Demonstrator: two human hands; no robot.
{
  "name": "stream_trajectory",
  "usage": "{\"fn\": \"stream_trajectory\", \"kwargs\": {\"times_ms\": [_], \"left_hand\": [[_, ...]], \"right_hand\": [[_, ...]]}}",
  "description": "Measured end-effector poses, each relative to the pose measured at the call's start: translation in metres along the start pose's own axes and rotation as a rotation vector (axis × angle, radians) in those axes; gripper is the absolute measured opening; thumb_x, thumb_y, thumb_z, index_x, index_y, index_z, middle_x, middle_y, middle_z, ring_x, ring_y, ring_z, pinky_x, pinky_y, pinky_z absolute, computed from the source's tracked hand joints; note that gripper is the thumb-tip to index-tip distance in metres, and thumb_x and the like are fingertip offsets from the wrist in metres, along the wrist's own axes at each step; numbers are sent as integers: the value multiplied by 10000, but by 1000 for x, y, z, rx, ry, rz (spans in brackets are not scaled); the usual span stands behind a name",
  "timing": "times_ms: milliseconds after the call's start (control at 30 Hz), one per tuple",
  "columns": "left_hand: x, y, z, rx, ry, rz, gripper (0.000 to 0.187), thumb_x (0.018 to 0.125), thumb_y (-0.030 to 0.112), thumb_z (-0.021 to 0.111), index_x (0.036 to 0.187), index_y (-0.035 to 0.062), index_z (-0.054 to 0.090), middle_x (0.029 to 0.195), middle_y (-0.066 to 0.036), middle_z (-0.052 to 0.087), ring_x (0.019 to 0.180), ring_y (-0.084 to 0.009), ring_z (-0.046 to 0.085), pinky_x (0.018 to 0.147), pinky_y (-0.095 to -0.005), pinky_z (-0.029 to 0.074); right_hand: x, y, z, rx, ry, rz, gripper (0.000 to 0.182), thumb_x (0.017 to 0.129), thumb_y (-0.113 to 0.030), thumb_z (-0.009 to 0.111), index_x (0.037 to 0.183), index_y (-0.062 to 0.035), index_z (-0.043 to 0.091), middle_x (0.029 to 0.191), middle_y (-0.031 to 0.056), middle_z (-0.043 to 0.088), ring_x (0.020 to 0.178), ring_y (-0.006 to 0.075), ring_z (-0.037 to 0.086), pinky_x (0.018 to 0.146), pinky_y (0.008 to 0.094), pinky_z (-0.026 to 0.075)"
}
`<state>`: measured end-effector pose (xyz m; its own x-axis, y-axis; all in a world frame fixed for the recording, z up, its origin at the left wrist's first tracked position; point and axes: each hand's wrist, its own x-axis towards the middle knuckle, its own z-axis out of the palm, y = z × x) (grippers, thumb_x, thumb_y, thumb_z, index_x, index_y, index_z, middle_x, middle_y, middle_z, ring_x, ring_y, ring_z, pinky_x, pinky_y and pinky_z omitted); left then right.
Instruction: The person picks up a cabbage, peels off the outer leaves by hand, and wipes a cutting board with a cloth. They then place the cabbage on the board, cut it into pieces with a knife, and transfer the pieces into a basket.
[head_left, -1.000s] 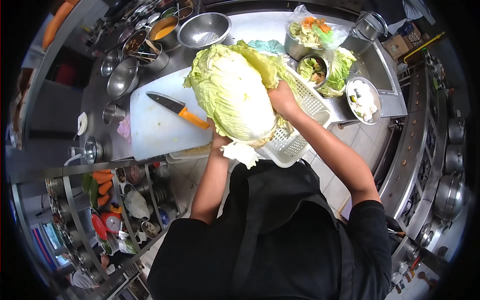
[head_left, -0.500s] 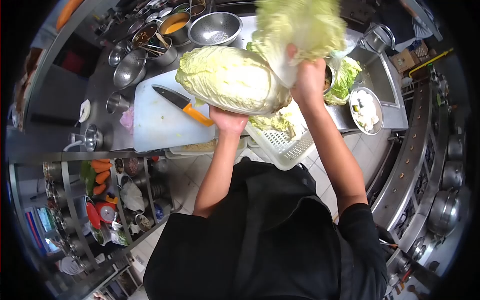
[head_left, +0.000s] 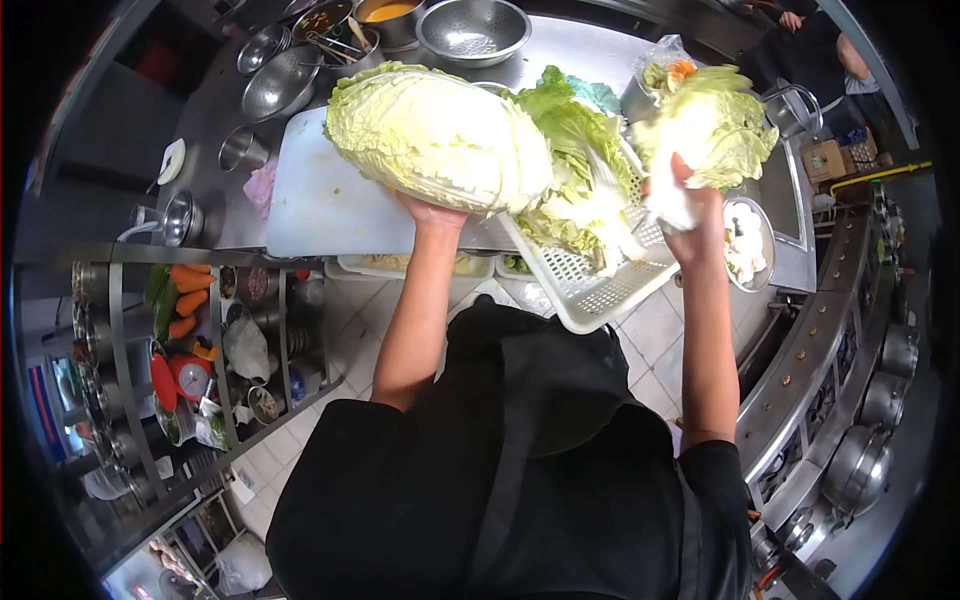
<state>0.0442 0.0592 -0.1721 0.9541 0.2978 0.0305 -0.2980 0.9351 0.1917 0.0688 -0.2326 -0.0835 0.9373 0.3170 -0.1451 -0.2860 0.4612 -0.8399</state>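
Note:
My left hand point(head_left: 437, 212) is wrapped under a large napa cabbage point(head_left: 435, 140) and holds it up over the cutting board point(head_left: 320, 205). The cabbage covers most of that hand's fingers. My right hand point(head_left: 703, 230) grips a loose cabbage leaf point(head_left: 715, 125) by its white base, its frilly end pointing away from me and slightly blurred. Between the hands, a white perforated basket point(head_left: 578, 302) carries more cabbage leaves point(head_left: 585, 190), some green and some pale. No knife shows now; the cabbage blocks part of the board.
Behind the board stand a steel colander point(head_left: 475, 35) and several bowls and pots. A bowl point(head_left: 765, 265) of white pieces sits right of my right hand, near the sink edge point(head_left: 795, 205). Shelves point(head_left: 230, 340) are at lower left, a stove point(head_left: 800, 365) at right. Another person point(head_left: 850, 60) stands far right.
My right hand has pulled the leaf away from the cabbage, rightward and over the basket's right side. The cabbage has shifted slightly left and up, and the orange-handled knife has gone out of sight.

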Motion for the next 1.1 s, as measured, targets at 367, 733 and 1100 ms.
{"fn": "stream_trajectory", "kwargs": {"times_ms": [367, 733, 1100], "left_hand": [[-7, -7, 28, 33, 106, 115, 653, 899, 546, 255, 1342, 93, 412, 1356, -116, 440, 1234, -323, 435, 1029, -467, 366], [4, -5, 17, -71, 44, 97, 670, 895, 564, 250, 1356, 99, 394, 1370, -118, 427, 1243, -322, 427, 1035, -469, 358], [7, -18, 17, 9, 125, 65, 656, 899, 550, 267, 1352, 93, 395, 1369, -120, 427, 1242, -322, 427, 1025, -479, 367]], "right_hand": [[21, 70, 117, -1192, 48, -628, 699, 818, -338, 637, 1355, 3, 349, 1354, 259, 391, 1255, 379, 393, 994, 426, 381], [26, 58, 111, -1313, -149, -670, 547, 838, -143, 505, 1340, -1, 339, 1301, 288, 416, 1152, 439, 450, 957, 451, 398], [40, 62, 97, -1094, 134, -435, 488, 771, 52, 419, 1234, -34, 546, 933, 246, 645, 738, 258, 645, 723, 327, 490]]}}
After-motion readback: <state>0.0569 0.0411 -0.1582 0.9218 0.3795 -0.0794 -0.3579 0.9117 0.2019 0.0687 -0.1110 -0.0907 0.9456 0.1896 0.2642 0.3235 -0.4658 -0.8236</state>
